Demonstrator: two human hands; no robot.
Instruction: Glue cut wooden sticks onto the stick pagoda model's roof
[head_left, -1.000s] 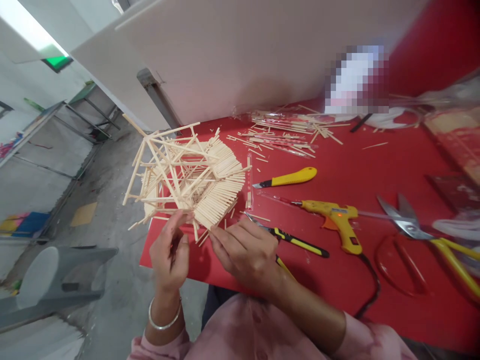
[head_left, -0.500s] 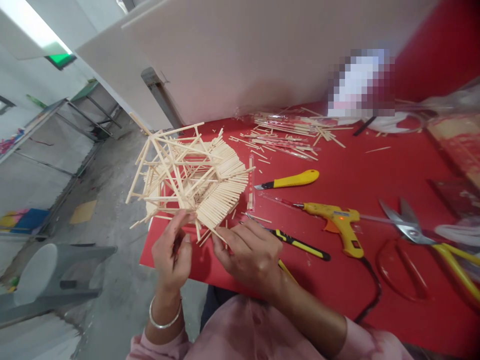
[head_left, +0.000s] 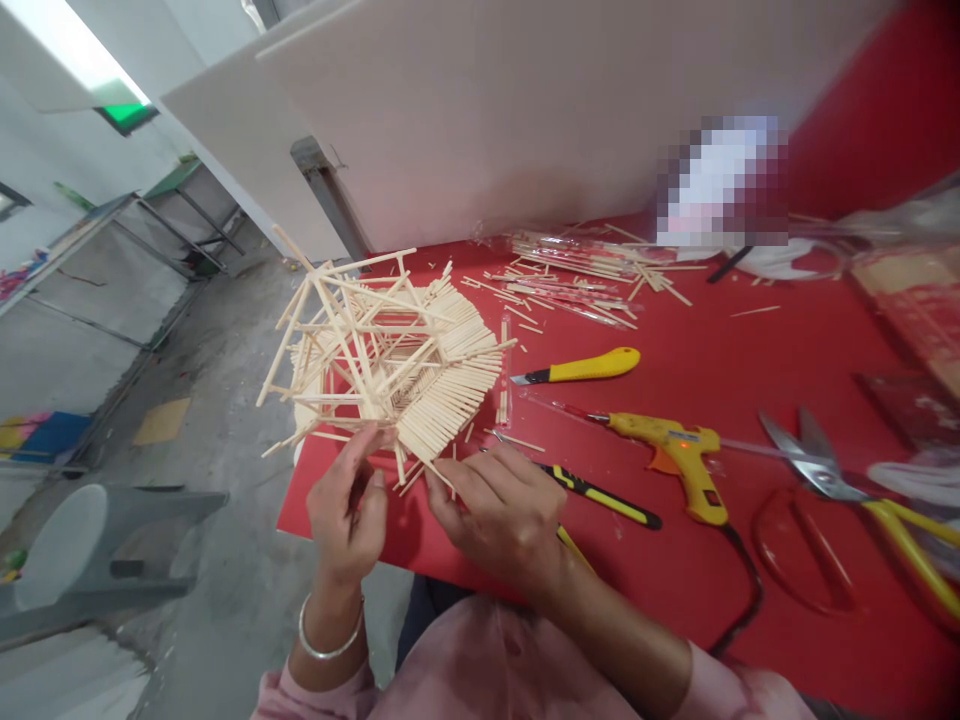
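Framework (head_left: 407, 372): pale, spiky, open-latticed; slats (head_left: 451, 400) fanned.

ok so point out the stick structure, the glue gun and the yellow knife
stick structure (head_left: 446, 402): head view, on its fanned sticks, lower right side
glue gun (head_left: 686, 448): head view, on its body where the grip begins
yellow knife (head_left: 591, 367): head view, on its handle

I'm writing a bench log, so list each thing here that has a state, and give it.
Glue gun, lying down, indicator light lit
Knife, blade out
Shears, blades open
Pliers-like tool, handles seemingly spread, partly hidden
Loose sticks, scattered
Stick model, stick ends jutting out
Left hand, loosely open at the model's edge
Right hand, seemingly pinching a thin stick
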